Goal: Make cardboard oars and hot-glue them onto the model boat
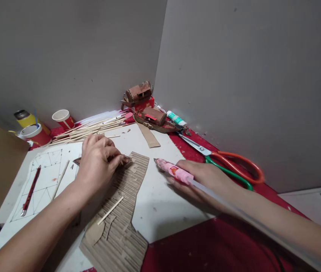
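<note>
My left hand (pixel 99 158) is closed around a small brown model boat hull (pixel 127 160). One pointed end pokes out left of the hand and the other at the fingertips; the middle is hidden. It is over a sheet of corrugated cardboard (pixel 128 185) with its ridges bare. My right hand (pixel 206 175) grips a pink hot glue gun (pixel 174 170), its dark nozzle pointing left toward the cardboard. A long translucent glue stick (pixel 219 197) trails from its back over the forearm. Nozzle and hull are apart.
Two finished model boats (pixel 153 116) stand at the back corner, near orange-green scissors (pixel 228 162) and a white-green tube (pixel 176 118). Thin wooden sticks (pixel 92 128), paper cups (pixel 63 119) and a drawing sheet (pixel 45 181) with a red cutter-like pen (pixel 31 190) lie left.
</note>
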A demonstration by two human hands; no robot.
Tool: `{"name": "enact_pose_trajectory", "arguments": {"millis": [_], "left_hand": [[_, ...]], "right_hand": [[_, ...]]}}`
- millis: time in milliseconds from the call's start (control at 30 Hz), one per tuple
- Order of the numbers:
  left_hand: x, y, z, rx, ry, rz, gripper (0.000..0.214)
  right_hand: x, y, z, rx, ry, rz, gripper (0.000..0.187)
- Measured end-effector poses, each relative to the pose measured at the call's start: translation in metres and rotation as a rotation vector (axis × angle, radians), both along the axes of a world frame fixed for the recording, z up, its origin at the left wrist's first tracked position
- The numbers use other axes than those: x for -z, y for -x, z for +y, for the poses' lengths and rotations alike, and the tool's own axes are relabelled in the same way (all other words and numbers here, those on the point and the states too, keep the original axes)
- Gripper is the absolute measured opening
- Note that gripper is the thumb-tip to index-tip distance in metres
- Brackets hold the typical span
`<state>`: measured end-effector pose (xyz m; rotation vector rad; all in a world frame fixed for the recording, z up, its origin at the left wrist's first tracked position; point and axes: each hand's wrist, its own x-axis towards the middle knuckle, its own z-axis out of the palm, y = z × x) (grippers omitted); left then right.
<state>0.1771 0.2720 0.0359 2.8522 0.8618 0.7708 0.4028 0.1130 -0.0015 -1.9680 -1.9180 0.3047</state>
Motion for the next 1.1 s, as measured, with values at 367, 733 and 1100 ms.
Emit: {"name": "enact_pose_trajectory", "arguments": {"millis": [367,733,1100], "left_hand": [[0.000,-0.004,0.004,0.002,-0.059,0.116,0.014],[0.001,-0.005,0.001,0.017,-0.062,0.142,0.017],[-0.001,-0.008,0.000,0.056,-0.096,0.212,0.018]], "right_hand": [[0.011,-0.013,0.009,0.077,0.102,-0.224,0.023],[0.021,-0.017,0.008,0.041,0.081,-0.338,0.015],[0.000,-0.022,0.004,-0.078,0.165,-0.277,0.032]]}}
